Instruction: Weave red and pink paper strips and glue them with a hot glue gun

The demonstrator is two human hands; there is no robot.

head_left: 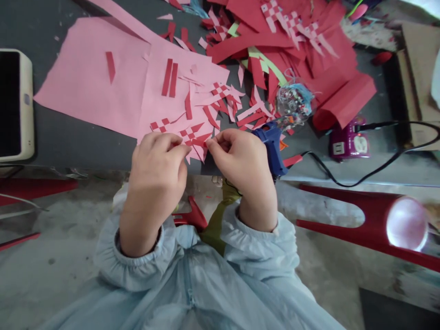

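At the table's near edge, my left hand (pixel 160 160) is closed, with thumb and forefinger pinched on the edge of a woven red-and-pink paper piece (pixel 189 134). Facing it, my right hand (pixel 240 158) pinches the end of a red paper strip (pixel 201 143) that reaches into the weave. Part of the piece is hidden by my fingers. Another checkered scrap (pixel 160 124) lies just above my left knuckles. Beyond my hands, loose red and pink strips (pixel 252 114) are scattered around one more woven piece (pixel 220 90).
Pink paper sheets (pixel 103 73) cover the table's left half, beside a phone (pixel 17 105). Red paper (pixel 338 82) is heaped at back right, near a clear container of beads (pixel 295 101). A blue glue gun (pixel 272 145) lies against my right hand. A black cord (pixel 330 176) runs to a purple box (pixel 349 141).
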